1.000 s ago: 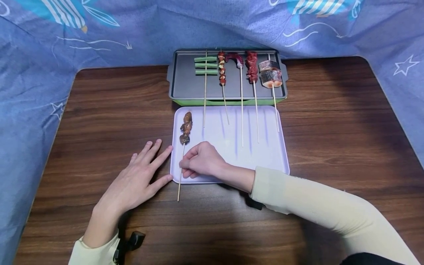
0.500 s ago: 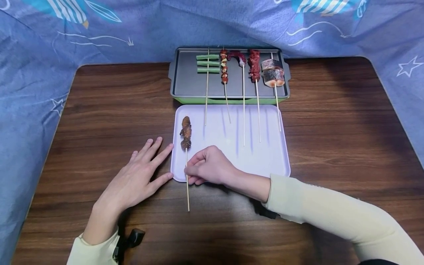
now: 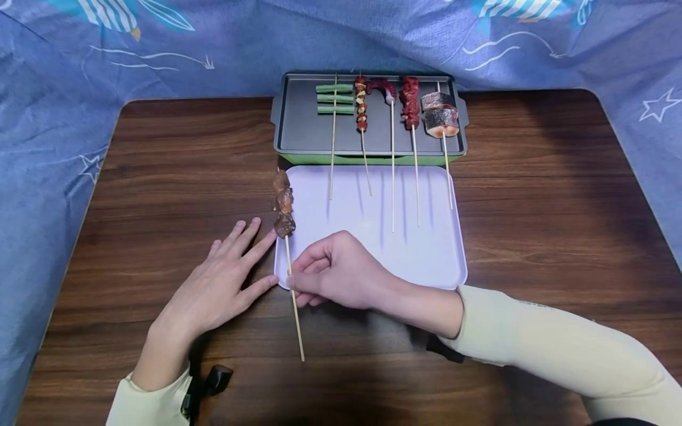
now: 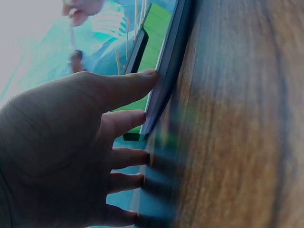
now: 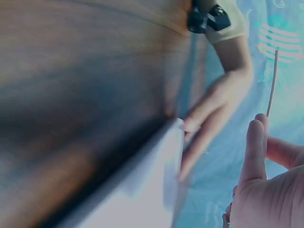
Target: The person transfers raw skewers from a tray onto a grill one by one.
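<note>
A skewer of browned meat chunks (image 3: 284, 204) angles over the left edge of the lavender tray (image 3: 421, 260). My right hand (image 3: 341, 272) pinches its bare stick between thumb and fingers; the lower stick (image 5: 273, 83) sticks out past the fingertips in the right wrist view. The skewer appears raised off the tray. My left hand (image 3: 215, 284) lies on the wooden table with fingers spread, its thumb and index fingertips at the tray's left side. In the left wrist view the left hand's (image 4: 71, 137) straight fingers meet the tray rim.
Behind the tray stands a green grill (image 3: 309, 158) with a dark plate (image 3: 303, 133). On it lie skewers of green vegetable sticks (image 3: 334, 99), red and pale pieces (image 3: 362, 106), a tentacle (image 3: 383, 89), red meat (image 3: 410, 103) and fish (image 3: 441, 121). Their sticks overhang the tray.
My right hand has drawn the meat skewer toward me, and the skewer has swung left over the tray's edge, its meat end now leaning left. The left hand has stayed in place.
</note>
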`<state>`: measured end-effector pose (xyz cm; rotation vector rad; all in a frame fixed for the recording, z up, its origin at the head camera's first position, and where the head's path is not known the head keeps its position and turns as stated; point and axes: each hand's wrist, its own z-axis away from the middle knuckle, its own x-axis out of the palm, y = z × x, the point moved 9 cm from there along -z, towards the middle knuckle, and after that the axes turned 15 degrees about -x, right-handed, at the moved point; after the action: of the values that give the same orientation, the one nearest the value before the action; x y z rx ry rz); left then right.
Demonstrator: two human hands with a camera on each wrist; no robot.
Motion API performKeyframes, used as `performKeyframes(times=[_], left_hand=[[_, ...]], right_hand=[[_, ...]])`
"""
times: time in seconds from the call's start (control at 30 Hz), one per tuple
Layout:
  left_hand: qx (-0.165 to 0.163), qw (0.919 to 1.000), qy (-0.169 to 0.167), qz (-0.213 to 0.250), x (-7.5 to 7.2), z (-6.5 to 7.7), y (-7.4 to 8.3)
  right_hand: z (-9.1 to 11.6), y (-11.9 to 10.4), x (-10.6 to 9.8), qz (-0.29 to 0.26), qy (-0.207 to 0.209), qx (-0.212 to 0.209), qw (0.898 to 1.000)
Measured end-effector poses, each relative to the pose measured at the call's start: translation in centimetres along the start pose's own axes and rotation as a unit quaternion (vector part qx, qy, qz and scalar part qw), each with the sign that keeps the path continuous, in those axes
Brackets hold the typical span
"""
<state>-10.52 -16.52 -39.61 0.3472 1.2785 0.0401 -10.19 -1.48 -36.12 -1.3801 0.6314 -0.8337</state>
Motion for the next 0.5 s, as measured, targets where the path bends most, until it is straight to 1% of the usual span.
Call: performKeyframes(times=[0.1,0.2,0.4,0.5], left_hand=[[0.001,1.0000,0.000,0.000,0.0,0.0,0.0],[0.001,1.0000,-0.001,0.000,0.0,-0.1,0.0],[0.001,1.0000,-0.002,0.001,0.0,0.0,0.0],[0.001,1.0000,-0.003,-0.002,0.0,0.0,0.0]], right_hand=[[-0.4,-1.7,-0.1,0.006,-0.004,-0.020,1.000],[-1.2,-3.0,-0.7,0.019,0.002,-0.025,1.000],[-3.4,-4.7,-3.0,0.026,0.041,-0.013,0.999],[-4.7,-5.2,-4.3,0.037,0.060,-0.015,0.997]])
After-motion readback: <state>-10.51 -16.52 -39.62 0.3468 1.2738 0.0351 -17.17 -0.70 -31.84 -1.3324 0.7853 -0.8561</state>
